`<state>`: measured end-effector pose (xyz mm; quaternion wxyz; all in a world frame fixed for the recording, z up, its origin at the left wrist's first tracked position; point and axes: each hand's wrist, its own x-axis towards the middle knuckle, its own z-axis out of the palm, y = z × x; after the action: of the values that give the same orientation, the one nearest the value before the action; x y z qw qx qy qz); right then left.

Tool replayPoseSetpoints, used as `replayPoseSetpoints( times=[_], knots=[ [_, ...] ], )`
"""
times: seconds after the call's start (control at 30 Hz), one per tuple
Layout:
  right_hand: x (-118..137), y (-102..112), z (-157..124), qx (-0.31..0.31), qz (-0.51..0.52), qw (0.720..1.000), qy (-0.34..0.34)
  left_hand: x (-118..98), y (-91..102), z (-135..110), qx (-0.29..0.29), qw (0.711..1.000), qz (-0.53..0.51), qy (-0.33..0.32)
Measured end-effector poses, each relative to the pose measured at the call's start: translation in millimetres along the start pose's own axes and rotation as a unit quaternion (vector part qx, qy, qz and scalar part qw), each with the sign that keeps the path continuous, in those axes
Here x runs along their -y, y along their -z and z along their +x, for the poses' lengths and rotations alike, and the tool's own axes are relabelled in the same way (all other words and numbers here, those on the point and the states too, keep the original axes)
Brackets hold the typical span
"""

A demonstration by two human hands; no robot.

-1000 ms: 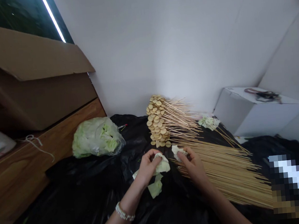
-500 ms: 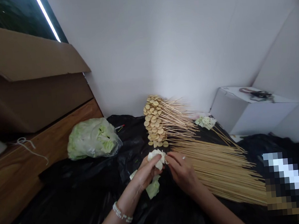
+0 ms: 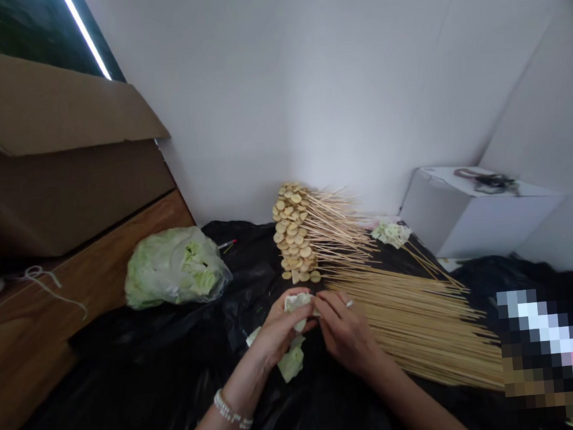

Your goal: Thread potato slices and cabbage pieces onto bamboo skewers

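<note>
My left hand (image 3: 276, 329) and my right hand (image 3: 344, 330) meet over the black plastic sheet (image 3: 181, 385), both pinching one folded pale cabbage piece (image 3: 297, 303) between their fingertips. More loose cabbage pieces (image 3: 289, 362) lie on the sheet just under my left hand. A wide bundle of bare bamboo skewers (image 3: 426, 323) lies right of my right hand. Behind the hands stands a pile of skewers loaded with round tan slices (image 3: 296, 237).
A plastic bag of cabbage (image 3: 173, 268) rests at the left on the sheet. A wooden ledge (image 3: 48, 309) carries an open cardboard box (image 3: 51, 162). A white box (image 3: 472, 215) stands at the right by the wall. A few cabbage skewers (image 3: 393, 234) lie behind the bundle.
My hands were apart, each with a cabbage piece; they have come together and now pinch one folded piece between them. The view shifted slightly right.
</note>
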<state>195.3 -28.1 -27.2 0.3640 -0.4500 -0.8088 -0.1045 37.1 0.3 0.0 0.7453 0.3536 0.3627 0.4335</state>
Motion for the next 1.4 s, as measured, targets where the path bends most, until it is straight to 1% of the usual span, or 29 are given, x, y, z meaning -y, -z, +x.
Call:
replayPoseSetpoints(
  times=[0.07,0.13,0.17,0.23,0.27,0.3,0.33,0.43,0.47,0.53,0.63,0.77,0.87,0.97,1.07,1.27,1.4],
  knots=[
    [0.0,0.6,1.1,0.023,0.032,0.999,0.013,2.1,0.3,2.7,-0.043,0.999,0.019,-0.021],
    [-7.3,4.2,3.3,0.028,0.073,0.997,0.003,3.0,1.3,5.9,-0.073,0.997,0.022,-0.034],
    [-14.3,7.5,4.5,0.022,0.09,0.996,-0.015,3.0,2.0,7.2,-0.081,0.996,0.019,-0.039],
    [-34.3,16.3,5.8,-0.009,0.105,0.992,-0.073,2.4,3.7,9.1,-0.092,0.994,0.019,-0.052],
    [-45.9,21.1,5.7,-0.02,0.091,0.99,-0.11,2.2,4.6,9.6,-0.093,0.994,0.023,-0.056],
    [-57.5,25.4,5.0,-0.013,0.072,0.987,-0.145,2.1,5.4,10.0,-0.092,0.994,0.027,-0.059],
    [-68.1,28.9,3.8,0.011,0.05,0.983,-0.176,2.1,6.2,10.2,-0.09,0.994,0.031,-0.06],
    [-88.0,31.8,-1.4,0.137,-0.016,0.963,-0.231,2.6,7.6,10.8,-0.091,0.994,0.035,-0.055],
    [-90.0,30.3,-3.2,0.173,-0.037,0.955,-0.239,2.7,7.8,11.0,-0.094,0.994,0.034,-0.055],
    [-88.9,25.1,-6.1,0.222,-0.079,0.94,-0.246,2.5,8.0,11.2,-0.101,0.993,0.032,-0.057],
    [-82.8,17.3,-8.3,0.248,-0.141,0.927,-0.242,1.7,8.3,11.2,-0.103,0.992,0.03,-0.062],
    [-78.7,13.1,-9.0,0.258,-0.186,0.923,-0.217,1.4,8.7,11.2,-0.101,0.992,0.031,-0.064],
    [-78.2,12.4,-9.6,0.261,-0.197,0.926,-0.189,1.9,9.0,11.6,-0.103,0.993,0.028,-0.06],
    [-78.9,12.1,-10.4,0.254,-0.198,0.93,-0.179,2.4,9.6,12.1,-0.103,0.992,0.026,-0.062],
    [-81.6,11.8,-10.8,0.253,-0.187,0.929,-0.194,2.3,10.0,12.1,-0.109,0.992,0.027,-0.058],
    [-88.3,7.9,-12.9,0.263,-0.188,0.919,-0.225,1.4,9.3,12.0,-0.109,0.992,0.022,-0.062],
    [-89.6,6.0,-13.3,0.258,-0.173,0.92,-0.238,2.0,9.4,12.0,-0.107,0.992,0.02,-0.062]
  ],
)
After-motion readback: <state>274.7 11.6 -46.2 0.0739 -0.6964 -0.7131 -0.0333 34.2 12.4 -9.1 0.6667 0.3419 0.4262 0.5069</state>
